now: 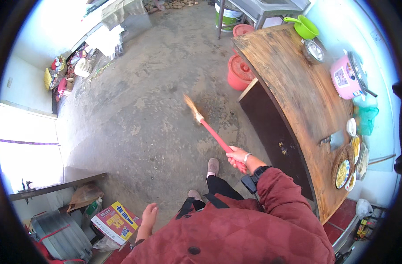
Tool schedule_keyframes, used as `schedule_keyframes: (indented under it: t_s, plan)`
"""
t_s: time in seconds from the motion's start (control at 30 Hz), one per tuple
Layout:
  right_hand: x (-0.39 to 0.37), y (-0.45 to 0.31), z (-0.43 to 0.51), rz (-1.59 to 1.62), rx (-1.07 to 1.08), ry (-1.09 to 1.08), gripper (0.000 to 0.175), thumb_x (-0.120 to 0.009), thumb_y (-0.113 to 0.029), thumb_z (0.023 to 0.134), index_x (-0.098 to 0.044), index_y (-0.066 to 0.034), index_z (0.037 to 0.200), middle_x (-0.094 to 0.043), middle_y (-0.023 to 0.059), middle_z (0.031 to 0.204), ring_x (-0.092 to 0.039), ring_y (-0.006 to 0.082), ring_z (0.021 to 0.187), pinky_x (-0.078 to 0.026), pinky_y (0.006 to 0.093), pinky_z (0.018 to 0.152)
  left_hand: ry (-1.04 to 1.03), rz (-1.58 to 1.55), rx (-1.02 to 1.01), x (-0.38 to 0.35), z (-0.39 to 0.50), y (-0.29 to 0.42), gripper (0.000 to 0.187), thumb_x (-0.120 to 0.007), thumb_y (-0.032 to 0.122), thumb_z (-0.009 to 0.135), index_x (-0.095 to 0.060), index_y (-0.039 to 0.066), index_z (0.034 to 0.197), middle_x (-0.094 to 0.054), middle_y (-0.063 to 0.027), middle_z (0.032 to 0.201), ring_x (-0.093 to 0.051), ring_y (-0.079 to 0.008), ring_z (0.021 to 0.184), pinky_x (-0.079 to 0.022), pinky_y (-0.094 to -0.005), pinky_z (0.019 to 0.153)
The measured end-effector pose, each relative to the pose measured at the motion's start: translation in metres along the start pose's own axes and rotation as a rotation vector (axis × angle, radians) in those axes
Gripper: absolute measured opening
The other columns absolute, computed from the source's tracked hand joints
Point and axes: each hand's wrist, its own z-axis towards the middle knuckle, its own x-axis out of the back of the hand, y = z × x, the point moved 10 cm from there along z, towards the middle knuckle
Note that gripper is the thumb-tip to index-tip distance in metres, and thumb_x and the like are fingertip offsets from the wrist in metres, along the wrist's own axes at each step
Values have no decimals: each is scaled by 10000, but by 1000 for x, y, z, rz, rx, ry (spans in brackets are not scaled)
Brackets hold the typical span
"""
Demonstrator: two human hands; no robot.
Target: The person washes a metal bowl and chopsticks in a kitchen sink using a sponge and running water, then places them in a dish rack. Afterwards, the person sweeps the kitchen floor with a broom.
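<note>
My right hand (238,157) grips the pink handle of a broom (217,136) near its end. The broom reaches forward and left, and its straw-coloured bristle head (191,105) is over the concrete floor (148,109), partly blurred; whether it touches the floor is hard to tell. My left hand (150,215) hangs low beside my body with nothing visible in it, its fingers loosely curled. Closest to that hand is a yellow and pink cardboard box (116,222) bearing writing.
A wooden table (286,72) runs along my right, carrying a cleaver (334,140), food plates (343,174) and a pink rice cooker (348,76). Red lidded buckets (239,73) stand by its far end. Bags and clutter (63,76) line the left wall; a grey plastic bin (60,234) sits lower left.
</note>
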Motion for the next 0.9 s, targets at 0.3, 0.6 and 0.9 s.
schedule_keyframes:
  t_s: [0.3,0.6,0.9]
  plan:
    - [77,-43,-10,-60,85,328,490,-459,-111,862,-254,-206,1297,-437,19,626,-414,101,434,-383,273,362,36,-76,169,-10,3,2,289,-515,126,841,-524,8,1106,-590,-108,1019,-568,-172,920,-442,-288,814]
    - [9,-57,82,-218,-167,314,315,-487,-67,789,-312,-130,1044,-461,90,539,-472,211,387,-380,377,308,-25,36,354,2,26,-51,342,-537,167,818,-526,11,1122,-594,-127,1043,-587,-208,905,-452,-335,805]
    - [-135,-173,83,-34,-260,-251,428,-451,-127,872,-299,-210,1264,-421,7,651,-383,61,446,-370,223,376,47,-309,79,67,143,80,264,-513,99,839,-531,-1,1082,-595,-122,1004,-578,-167,920,-465,-285,795]
